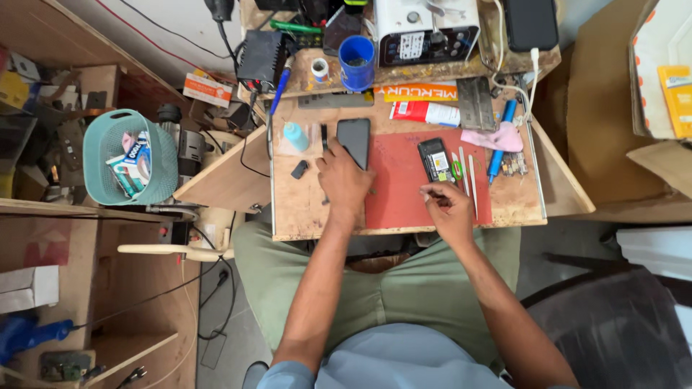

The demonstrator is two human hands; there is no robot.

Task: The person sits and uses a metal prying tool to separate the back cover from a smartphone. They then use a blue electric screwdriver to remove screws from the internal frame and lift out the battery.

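My left hand (344, 180) rests on the wooden workbench (303, 209) with its fingers touching the lower edge of a black phone screen (354, 137) that lies flat. My right hand (448, 209) is on the red work mat (404, 187), its fingers pinched on a small thin tool. An opened phone body (436, 159) with its inner parts showing lies just above that hand. Tweezers (472, 180) lie to its right on the mat.
A small blue-capped bottle (295, 135), a blue cup (357, 61), a white rework station (425, 29), a red and white tube (425, 112), a pink cloth (494, 138) and a blue pen-like tool (499, 140) crowd the bench's far side. A teal basket (130, 158) stands left.
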